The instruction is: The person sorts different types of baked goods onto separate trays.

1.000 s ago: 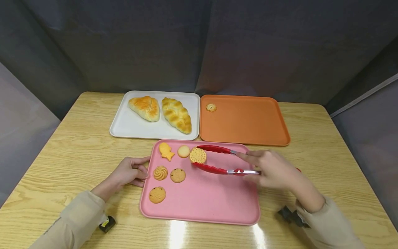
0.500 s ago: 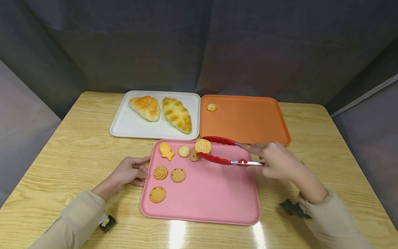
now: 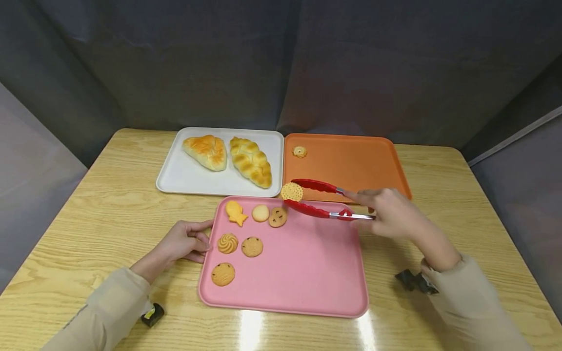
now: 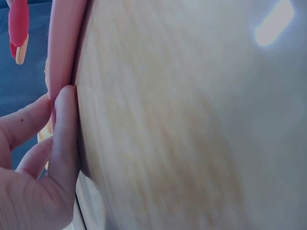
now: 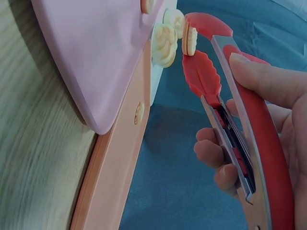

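Note:
In the head view my right hand [image 3: 388, 214] grips red-and-silver tongs [image 3: 309, 208]. Between the tong tips is a round, dotted sandwich cookie [image 3: 291, 192], lifted off and seen edge-on in the right wrist view. It hangs around where the pink tray's back rim meets the orange tray [image 3: 347, 165]. My left hand [image 3: 184, 242] holds the left rim of the pink tray [image 3: 307, 273], thumb and fingers pinching it in the left wrist view. On the pink tray lie a fish-shaped cookie [image 3: 236, 213], a plain round cookie [image 3: 260, 213], a swirl cookie [image 3: 228, 243] and several chip cookies [image 3: 278, 217].
Behind, a white tray [image 3: 171, 180] bears a triangular bread [image 3: 206, 152] and a braided bread [image 3: 251, 162]. One small ring-shaped cookie [image 3: 299, 152] sits at the orange tray's back left. Everything stands on a wooden table [image 3: 110, 219] before a dark curtain [image 3: 219, 63].
The tongs have risen and moved back and slightly right with the dotted cookie, away from the pink tray's row. A chip cookie that was hidden beneath it now shows. My left hand stays put.

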`<state>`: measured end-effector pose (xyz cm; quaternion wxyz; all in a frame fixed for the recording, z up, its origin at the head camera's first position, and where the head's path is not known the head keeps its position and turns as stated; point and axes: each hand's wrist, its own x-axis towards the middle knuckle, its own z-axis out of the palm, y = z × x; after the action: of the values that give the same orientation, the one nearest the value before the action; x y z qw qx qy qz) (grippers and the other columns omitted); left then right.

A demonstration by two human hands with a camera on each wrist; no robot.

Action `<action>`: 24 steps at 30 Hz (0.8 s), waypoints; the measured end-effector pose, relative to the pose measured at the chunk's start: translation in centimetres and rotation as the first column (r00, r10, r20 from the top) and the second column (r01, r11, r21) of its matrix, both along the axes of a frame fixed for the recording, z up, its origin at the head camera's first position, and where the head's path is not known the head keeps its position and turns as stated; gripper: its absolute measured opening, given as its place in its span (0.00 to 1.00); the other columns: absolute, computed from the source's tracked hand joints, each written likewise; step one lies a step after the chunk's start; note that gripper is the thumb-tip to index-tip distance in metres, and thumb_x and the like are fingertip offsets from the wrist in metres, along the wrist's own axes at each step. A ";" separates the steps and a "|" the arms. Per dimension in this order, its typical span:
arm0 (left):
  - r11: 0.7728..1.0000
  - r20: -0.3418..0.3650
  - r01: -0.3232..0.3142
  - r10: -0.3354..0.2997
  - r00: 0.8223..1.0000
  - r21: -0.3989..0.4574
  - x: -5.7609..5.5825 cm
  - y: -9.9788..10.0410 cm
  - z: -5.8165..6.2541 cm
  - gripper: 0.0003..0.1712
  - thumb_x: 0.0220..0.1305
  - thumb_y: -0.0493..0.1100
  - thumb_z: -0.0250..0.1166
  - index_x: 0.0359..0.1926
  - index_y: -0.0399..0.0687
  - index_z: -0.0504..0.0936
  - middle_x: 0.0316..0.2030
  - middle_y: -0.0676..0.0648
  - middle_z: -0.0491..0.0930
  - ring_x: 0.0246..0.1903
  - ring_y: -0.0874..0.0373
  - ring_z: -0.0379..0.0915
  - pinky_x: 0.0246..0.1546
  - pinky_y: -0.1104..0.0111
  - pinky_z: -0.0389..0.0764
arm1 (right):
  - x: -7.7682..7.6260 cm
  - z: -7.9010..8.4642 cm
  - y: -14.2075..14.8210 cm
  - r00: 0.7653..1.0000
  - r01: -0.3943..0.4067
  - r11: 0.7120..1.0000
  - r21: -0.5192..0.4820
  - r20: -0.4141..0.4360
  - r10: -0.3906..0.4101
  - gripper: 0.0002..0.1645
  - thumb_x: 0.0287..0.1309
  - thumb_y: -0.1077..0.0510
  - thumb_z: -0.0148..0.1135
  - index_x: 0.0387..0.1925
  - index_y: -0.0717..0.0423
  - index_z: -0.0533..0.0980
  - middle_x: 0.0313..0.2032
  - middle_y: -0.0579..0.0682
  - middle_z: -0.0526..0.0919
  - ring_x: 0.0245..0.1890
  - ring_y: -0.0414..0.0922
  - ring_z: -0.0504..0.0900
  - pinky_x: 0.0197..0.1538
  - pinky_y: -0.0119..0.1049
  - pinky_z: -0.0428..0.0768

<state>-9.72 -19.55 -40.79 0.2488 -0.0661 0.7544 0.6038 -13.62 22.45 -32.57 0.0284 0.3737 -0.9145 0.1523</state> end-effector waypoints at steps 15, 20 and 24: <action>1.000 0.007 -0.004 0.004 1.000 0.002 0.0 0.0 0.0 0.37 0.52 0.25 0.59 0.64 0.34 0.59 0.25 0.44 0.77 0.20 0.55 0.77 0.26 0.60 0.84 | -2.2 -0.4 0.5 0.998 -0.001 1.000 -0.019 -0.067 0.000 0.33 0.38 0.57 0.73 0.50 0.63 0.76 0.35 0.60 0.82 0.10 0.33 0.56 0.13 0.26 0.61; 1.000 0.008 -0.002 0.002 1.000 0.008 0.0 0.0 0.0 0.37 0.51 0.24 0.58 0.64 0.33 0.58 0.25 0.44 0.76 0.20 0.56 0.77 0.26 0.59 0.84 | -3.1 -0.5 0.5 0.997 0.008 1.000 -0.015 -0.081 -0.009 0.34 0.37 0.56 0.74 0.50 0.64 0.76 0.24 0.52 0.81 0.10 0.34 0.54 0.13 0.27 0.60; 1.000 0.008 -0.004 0.004 1.000 0.009 -0.1 -0.1 -0.2 0.38 0.50 0.23 0.58 0.64 0.32 0.58 0.24 0.44 0.77 0.19 0.56 0.77 0.25 0.59 0.84 | -3.8 -0.7 0.4 0.997 0.039 0.999 -0.004 -0.066 -0.039 0.34 0.37 0.55 0.74 0.50 0.64 0.76 0.17 0.46 0.75 0.10 0.35 0.55 0.13 0.29 0.60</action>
<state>-9.78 -19.66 -40.99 0.2509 -0.0688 0.7505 0.6075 -17.43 22.87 -33.25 0.0620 0.3607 -0.9199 0.1407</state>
